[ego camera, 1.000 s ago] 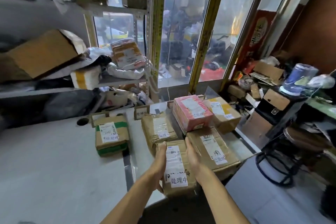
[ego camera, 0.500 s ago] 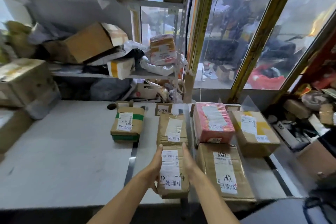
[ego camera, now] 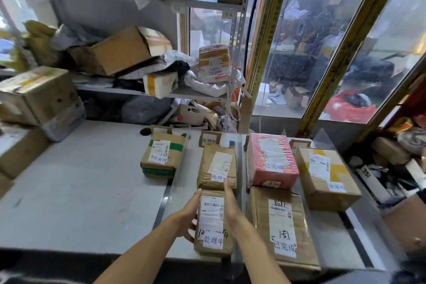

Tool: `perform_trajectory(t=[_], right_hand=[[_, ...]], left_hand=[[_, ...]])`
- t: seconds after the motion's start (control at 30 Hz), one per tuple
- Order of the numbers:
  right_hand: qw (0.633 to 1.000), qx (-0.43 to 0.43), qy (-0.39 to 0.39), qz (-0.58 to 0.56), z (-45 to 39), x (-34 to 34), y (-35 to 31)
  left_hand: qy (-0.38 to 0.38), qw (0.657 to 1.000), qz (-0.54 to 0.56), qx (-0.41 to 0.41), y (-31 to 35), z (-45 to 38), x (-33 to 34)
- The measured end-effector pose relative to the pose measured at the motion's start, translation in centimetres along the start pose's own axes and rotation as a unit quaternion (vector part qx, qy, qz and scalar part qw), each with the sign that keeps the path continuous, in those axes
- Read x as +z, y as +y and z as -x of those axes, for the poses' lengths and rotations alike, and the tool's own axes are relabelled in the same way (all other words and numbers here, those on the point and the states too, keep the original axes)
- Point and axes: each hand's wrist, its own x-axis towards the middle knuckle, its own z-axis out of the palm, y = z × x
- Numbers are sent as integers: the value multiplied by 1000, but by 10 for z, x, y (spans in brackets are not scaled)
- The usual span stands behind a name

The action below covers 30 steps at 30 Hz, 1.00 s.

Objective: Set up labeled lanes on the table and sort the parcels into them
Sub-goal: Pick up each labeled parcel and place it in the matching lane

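Six parcels (ego camera: 213,221) on the table (ego camera: 76,191), two hands (ego camera: 187,213).

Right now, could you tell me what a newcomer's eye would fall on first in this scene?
Probably the pink parcel, the one bright thing among brown boxes, at the back of the lane right of centre on the grey table. Next, the left hand and right hand flanking the small brown parcel at the table's near edge. Behind, a cluttered shelf holds a tilted cardboard box.

grey table (ego camera: 69,203) bears six parcels (ego camera: 273,160) and cardboard lane labels (ego camera: 208,139).
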Motion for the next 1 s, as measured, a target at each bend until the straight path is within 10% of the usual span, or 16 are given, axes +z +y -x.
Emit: perform_trajectory(t=[0.27, 0.53, 0.7, 1.0], right_hand=[[994, 67, 7, 90, -10, 1, 12], [959, -60, 15, 278, 64, 64, -61], [887, -184, -78, 416, 50, 167, -81], [815, -275, -131, 493, 99, 383, -96]], left_hand=[[-12, 998, -57, -12, 1, 8, 5], [101, 977, 44, 183, 9, 63, -16], [317, 899, 68, 295, -9, 138, -122], [636, 748, -62, 177, -129, 246, -314]])
